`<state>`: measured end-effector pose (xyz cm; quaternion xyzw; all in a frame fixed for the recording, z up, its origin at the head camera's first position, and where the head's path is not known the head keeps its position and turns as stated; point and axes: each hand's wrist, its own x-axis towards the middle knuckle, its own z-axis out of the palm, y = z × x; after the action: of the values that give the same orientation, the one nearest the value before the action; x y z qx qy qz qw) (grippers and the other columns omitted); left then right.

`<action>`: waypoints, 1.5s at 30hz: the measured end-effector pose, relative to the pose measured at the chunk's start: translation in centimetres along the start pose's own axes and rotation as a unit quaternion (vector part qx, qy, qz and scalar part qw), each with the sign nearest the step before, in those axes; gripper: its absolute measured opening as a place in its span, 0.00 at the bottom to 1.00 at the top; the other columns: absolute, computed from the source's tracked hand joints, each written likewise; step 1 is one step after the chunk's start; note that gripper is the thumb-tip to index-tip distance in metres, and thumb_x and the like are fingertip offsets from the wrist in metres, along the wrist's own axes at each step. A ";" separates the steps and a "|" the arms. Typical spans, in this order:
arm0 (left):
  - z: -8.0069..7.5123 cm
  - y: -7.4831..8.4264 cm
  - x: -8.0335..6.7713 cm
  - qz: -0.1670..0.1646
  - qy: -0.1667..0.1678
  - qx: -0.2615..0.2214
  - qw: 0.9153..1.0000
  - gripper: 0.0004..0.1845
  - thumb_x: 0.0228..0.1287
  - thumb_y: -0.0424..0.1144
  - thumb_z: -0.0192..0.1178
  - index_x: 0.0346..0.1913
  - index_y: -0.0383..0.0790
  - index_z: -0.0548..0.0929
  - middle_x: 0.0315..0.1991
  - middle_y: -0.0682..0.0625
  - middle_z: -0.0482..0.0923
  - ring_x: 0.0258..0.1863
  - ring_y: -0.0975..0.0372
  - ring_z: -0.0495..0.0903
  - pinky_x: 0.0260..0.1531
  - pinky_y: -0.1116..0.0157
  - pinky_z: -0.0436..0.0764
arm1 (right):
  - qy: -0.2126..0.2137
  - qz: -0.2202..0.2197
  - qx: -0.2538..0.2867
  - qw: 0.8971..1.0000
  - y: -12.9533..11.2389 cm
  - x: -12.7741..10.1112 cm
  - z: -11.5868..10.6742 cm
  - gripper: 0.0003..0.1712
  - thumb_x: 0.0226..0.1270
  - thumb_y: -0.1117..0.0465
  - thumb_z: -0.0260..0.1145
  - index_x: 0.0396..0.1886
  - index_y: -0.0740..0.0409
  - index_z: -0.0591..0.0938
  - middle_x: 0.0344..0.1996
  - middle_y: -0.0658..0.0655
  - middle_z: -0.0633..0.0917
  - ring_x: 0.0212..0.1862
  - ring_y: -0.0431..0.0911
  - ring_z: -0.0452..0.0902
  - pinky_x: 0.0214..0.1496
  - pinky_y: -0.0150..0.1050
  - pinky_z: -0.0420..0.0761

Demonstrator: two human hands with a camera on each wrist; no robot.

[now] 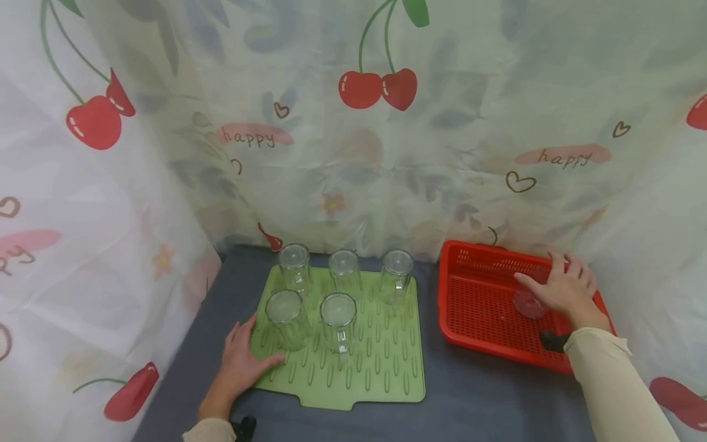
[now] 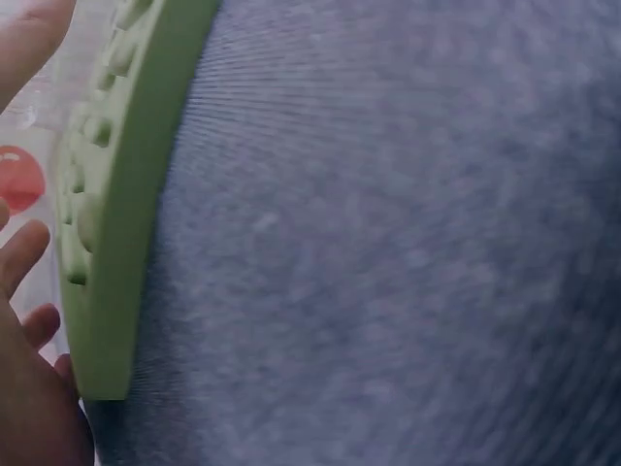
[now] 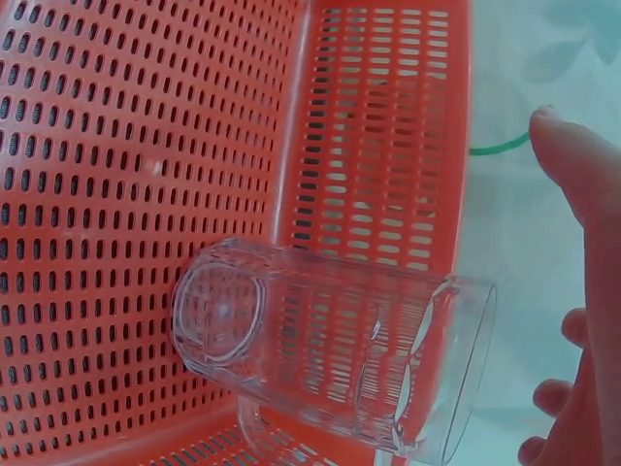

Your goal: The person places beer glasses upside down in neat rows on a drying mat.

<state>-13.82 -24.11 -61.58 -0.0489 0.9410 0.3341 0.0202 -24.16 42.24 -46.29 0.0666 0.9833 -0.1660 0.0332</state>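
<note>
My left hand is at the left edge of a green drying mat, its thumb reaching over the surface and its other fingers along the side. Closest to it stands a clear glass mug, upside down, with another upturned glass mug to its right. My right hand is spread above a red perforated basket, thumb apart from the fingers. Below it a clear glass mug stands in the basket, its rim toward the hand and its handle to one side. A gap shows between hand and mug in the right wrist view.
Three more upturned glasses, a left one, a middle one and a right one, line the mat's back edge. A dark grey cloth covers the table. Cherry-printed curtains enclose the back and sides.
</note>
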 end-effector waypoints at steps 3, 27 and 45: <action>0.2 -0.3 0.1 0.001 -0.004 -0.003 1.000 0.68 0.45 0.72 0.73 0.83 0.45 0.49 0.81 0.37 0.53 0.81 0.36 0.42 0.71 0.26 0.50 | -0.010 0.006 0.002 1.000 0.1 0.2 0.1 0.67 0.64 0.21 0.55 0.80 0.63 0.39 0.71 0.86 0.40 0.69 0.84 0.34 0.65 0.82 0.41; 0.2 0.0 0.4 0.001 -0.045 0.030 0.999 0.69 0.40 0.75 0.74 0.82 0.53 0.51 0.82 0.43 0.45 0.81 0.36 0.38 0.70 0.26 0.45 | -0.079 0.009 0.023 0.997 2.0 1.2 0.8 0.59 0.69 0.45 0.67 0.77 0.72 0.41 0.68 0.88 0.38 0.65 0.87 0.35 0.58 0.84 0.56; 0.0 -0.2 0.4 -0.004 -0.076 0.042 0.996 0.68 0.38 0.77 0.73 0.82 0.54 0.55 0.83 0.45 0.39 0.81 0.37 0.33 0.71 0.27 0.44 | -0.087 0.048 0.045 0.994 1.3 1.1 0.5 0.51 0.66 0.65 0.67 0.75 0.76 0.44 0.66 0.89 0.40 0.63 0.87 0.38 0.58 0.84 0.54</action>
<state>-14.23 -24.25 -61.75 -0.0264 0.9498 0.2969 0.0952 -25.05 43.48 -47.25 0.1000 0.9639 -0.2138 0.1236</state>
